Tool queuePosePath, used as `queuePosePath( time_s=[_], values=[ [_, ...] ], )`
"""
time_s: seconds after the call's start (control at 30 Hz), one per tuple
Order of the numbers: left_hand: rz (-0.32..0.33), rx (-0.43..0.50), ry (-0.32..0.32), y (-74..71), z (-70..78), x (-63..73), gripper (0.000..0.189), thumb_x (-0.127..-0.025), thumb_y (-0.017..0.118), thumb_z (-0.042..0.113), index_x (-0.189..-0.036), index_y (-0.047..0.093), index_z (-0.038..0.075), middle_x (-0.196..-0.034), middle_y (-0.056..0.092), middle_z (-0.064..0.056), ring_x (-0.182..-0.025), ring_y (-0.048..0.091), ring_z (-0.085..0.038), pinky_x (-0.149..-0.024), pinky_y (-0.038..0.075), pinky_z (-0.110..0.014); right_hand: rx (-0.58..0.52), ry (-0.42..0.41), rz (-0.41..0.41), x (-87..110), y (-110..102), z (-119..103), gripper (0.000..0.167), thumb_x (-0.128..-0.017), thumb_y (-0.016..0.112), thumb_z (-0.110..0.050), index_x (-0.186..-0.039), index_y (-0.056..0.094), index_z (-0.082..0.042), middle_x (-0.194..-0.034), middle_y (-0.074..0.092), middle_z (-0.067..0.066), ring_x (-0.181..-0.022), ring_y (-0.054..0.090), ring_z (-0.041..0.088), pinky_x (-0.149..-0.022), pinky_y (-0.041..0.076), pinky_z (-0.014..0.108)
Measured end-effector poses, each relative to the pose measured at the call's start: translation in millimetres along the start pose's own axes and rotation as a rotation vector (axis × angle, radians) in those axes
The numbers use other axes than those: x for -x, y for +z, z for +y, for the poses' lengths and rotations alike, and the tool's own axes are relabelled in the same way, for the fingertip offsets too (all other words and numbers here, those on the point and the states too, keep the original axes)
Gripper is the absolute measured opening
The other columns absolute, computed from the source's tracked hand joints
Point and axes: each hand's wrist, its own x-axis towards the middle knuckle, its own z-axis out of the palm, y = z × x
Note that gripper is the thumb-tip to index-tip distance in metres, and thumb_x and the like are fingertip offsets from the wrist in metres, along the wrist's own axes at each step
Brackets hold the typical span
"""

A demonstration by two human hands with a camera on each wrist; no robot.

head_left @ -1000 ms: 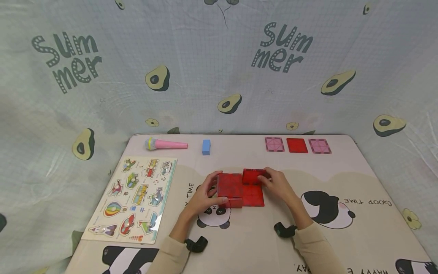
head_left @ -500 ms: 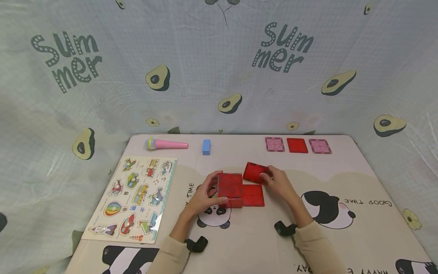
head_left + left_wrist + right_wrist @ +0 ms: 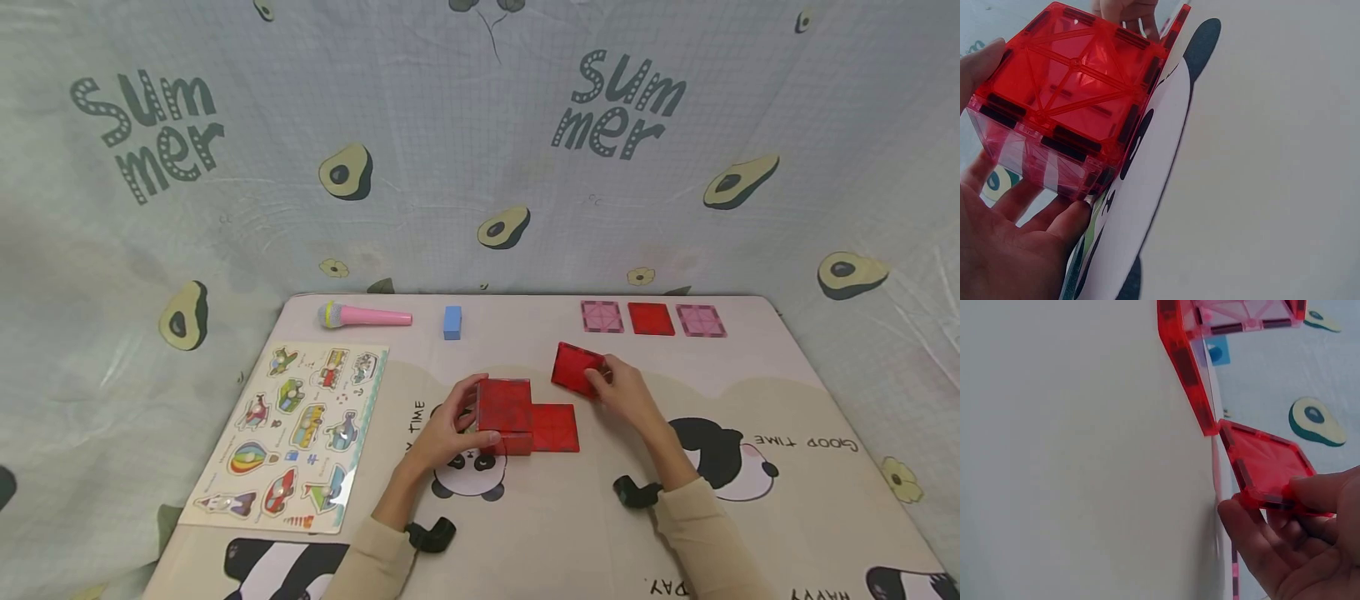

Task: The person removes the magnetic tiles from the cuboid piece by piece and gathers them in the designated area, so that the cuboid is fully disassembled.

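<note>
A box of see-through magnetic tiles [image 3: 504, 406], red on top and in front and pink on a side, stands on the table mat. My left hand [image 3: 438, 433] grips it from the left, thumb at the front and fingers around the side. Joined to the box's right side, a red magnetic tile [image 3: 555, 428] lies flat. Beyond that flat tile, my right hand [image 3: 628, 393] pinches another red magnetic tile [image 3: 1269, 465] by its edge, between thumb and fingers. This held tile is tilted and apart from the box.
Along the back right lie two pink tiles [image 3: 602, 317] [image 3: 701, 320] with a red tile [image 3: 652, 318] between them. A blue block [image 3: 452, 322] and a pink toy microphone [image 3: 367, 317] are at the back left. A picture puzzle board [image 3: 300, 437] covers the left side.
My right hand has pulled its red tile away from above the flat tile, moving it back and to the right and tilting it. The left hand and the box have stayed put.
</note>
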Motion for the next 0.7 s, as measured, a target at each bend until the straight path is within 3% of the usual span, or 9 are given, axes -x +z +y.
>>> queuePosePath(
  time_s=[0.13,0.27,0.4,0.7],
  values=[
    [0.001,-0.005,-0.001,0.0,0.6,0.0,0.086,-0.086,0.076,0.025,-0.156,0.028,0.016,-0.155,0.042,-0.007,-0.145,0.040,-0.031,-0.116,0.042,-0.039,-0.017,0.023,-0.009,-2.2,-7,5,0.025,-0.100,0.060,-0.019,-0.108,0.058,0.004,-0.101,0.066,0.022,-0.090,0.063,0.031,-0.076,0.061,0.036],
    [0.002,-0.010,-0.004,0.1,1.1,0.0,0.087,-0.086,0.076,0.026,-0.156,0.027,0.015,-0.156,0.042,-0.007,-0.146,0.039,-0.031,-0.116,0.041,-0.039,-0.015,0.062,-0.033,-5.3,-14,9,0.023,-0.100,0.061,-0.019,-0.105,0.056,0.002,-0.092,0.061,0.016,-0.086,0.057,0.027,-0.069,0.052,0.028],
    [0.004,-0.012,-0.009,0.5,1.1,0.2,0.086,-0.086,0.076,0.026,-0.156,0.028,0.016,-0.156,0.042,-0.007,-0.146,0.039,-0.031,-0.116,0.041,-0.039,-0.014,0.095,-0.056,-9.3,-19,13,0.021,-0.100,0.060,-0.018,-0.104,0.054,0.001,-0.091,0.056,0.014,-0.085,0.055,0.026,-0.067,0.046,0.028],
    [0.006,-0.003,-0.006,0.6,0.5,0.2,0.086,-0.086,0.076,0.025,-0.156,0.028,0.017,-0.155,0.043,-0.007,-0.144,0.041,-0.031,-0.115,0.042,-0.038,-0.038,0.177,-0.029,-16.2,-26,20,0.036,-0.099,0.059,-0.016,-0.125,0.056,0.008,-0.102,0.062,0.021,-0.091,0.057,0.029,-0.069,0.048,0.024]
  ],
)
